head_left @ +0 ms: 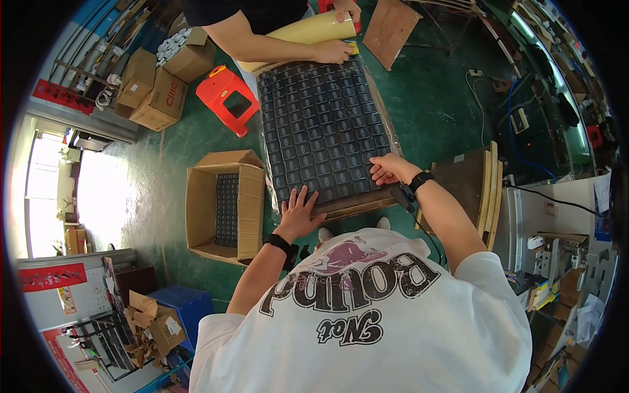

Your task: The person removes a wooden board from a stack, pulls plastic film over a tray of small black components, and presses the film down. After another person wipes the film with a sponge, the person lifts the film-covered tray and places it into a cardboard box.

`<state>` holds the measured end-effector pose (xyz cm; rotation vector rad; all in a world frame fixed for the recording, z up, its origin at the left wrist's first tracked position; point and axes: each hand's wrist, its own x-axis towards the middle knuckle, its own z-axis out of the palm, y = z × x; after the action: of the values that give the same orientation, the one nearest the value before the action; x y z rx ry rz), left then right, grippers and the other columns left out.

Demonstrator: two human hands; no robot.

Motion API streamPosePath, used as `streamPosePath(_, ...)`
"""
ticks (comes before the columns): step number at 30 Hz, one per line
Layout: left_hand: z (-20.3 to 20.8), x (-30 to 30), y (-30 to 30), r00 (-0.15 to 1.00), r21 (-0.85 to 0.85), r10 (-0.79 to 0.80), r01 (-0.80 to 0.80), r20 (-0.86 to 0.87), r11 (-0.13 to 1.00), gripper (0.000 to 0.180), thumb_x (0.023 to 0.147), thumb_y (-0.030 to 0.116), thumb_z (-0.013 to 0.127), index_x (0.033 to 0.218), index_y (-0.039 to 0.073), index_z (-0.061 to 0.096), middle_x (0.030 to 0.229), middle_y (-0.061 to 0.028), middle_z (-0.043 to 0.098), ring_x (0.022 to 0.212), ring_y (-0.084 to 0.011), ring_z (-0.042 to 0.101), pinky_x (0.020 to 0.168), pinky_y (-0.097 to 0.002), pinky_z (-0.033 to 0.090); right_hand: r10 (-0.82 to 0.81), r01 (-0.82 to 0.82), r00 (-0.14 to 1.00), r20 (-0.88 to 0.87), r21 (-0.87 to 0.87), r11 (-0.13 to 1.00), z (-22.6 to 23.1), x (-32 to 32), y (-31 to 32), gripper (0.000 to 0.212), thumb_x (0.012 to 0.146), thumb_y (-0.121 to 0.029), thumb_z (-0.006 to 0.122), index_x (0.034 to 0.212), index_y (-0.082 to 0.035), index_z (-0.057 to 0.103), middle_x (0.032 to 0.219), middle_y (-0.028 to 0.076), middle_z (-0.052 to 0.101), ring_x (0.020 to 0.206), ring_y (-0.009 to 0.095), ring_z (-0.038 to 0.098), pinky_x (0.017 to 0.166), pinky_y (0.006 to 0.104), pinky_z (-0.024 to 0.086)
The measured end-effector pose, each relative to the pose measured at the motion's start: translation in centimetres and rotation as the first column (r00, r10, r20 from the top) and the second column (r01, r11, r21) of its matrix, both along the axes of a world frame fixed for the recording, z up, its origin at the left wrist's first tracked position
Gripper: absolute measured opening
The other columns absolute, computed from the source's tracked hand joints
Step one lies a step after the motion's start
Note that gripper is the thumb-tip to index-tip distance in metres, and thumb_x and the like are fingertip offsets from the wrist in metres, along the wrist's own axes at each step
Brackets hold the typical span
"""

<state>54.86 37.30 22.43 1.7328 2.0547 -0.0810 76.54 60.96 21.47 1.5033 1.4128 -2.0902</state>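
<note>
1. A grid of black square blocks (324,124) is laid on the counter (357,207).
2. Its near-left corner is touched by the left hand (299,213), fingers spread.
3. The right hand (390,169) is placed near-right, fingers curled; whether anything is grasped cannot be told.

1. We see daylight from the white rectangular window (46,167), far left of the left hand (299,215), glaring off the glossy green floor (157,190).
2. Near that hand, we find softer light, little blur.
3. Far outward, we notice fisheye bending, black corners.
</note>
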Motion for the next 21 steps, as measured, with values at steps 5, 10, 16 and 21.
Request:
streamPosePath(5, 0.0, -0.1, 0.1, 1.000, 0.000, 0.007, -0.007, 0.007, 1.000, 0.070, 0.076, 0.054, 0.050, 0.134, 0.021, 0.027, 0.142, -0.0125, 0.013, 0.130, -0.0356, 0.010, 0.098, -0.0572, 0.016, 0.011, -0.011, 1.000, 0.000, -0.003, 1.000, -0.1, 0.0, 0.2, 0.037, 0.085, -0.042, 0.046, 0.081, -0.007, 0.057, 0.071, 0.003, 0.062, 0.055, 0.013, 0.060, 0.045, 0.0217, 0.042)
streamPosePath(10, 0.5, 0.0, 0.1, 1.000, 0.001, 0.012, -0.012, 0.015, 1.000, 0.070, 0.076, 0.055, 0.050, 0.133, 0.022, 0.029, 0.142, -0.0123, 0.012, 0.130, -0.0359, 0.008, 0.097, -0.0580, 0.017, 0.011, -0.011, 1.000, 0.002, 0.000, 1.000, -0.2, 0.0, 0.2, 0.036, 0.085, -0.042, 0.046, 0.080, -0.008, 0.057, 0.071, 0.003, 0.062, 0.055, 0.013, 0.060, 0.046, 0.0218, 0.042)
streamPosePath(16, 0.2, -3.0, 1.9, 0.968, 0.050, -0.032, 0.020, 0.247, 0.999, 0.063, 0.079, 0.045, 0.053, 0.129, 0.012, 0.035, 0.130, -0.0131, 0.035, 0.119, -0.0323, 0.034, 0.094, -0.0456, 0.031, 0.008, -0.008, 1.000, -0.011, 0.006, 1.000, 0.1, -0.1, 0.0, 0.036, 0.084, -0.041, 0.046, 0.080, -0.007, 0.057, 0.071, 0.004, 0.062, 0.054, 0.013, 0.060, 0.045, 0.0226, 0.041)
streamPosePath(21, 2.2, -2.4, 5.0, 0.527, -0.261, 0.375, -0.280, 0.762, 0.924, 0.051, 0.084, 0.038, 0.051, 0.122, 0.005, 0.041, 0.107, -0.0098, 0.055, 0.094, -0.0224, 0.054, 0.082, -0.0323, 0.042, 0.016, -0.016, 1.000, 0.021, 0.019, 1.000, -0.3, 0.1, 0.2, 0.038, 0.085, -0.040, 0.044, 0.086, -0.005, 0.058, 0.078, 0.007, 0.063, 0.057, 0.014, 0.059, 0.050, 0.0251, 0.042)
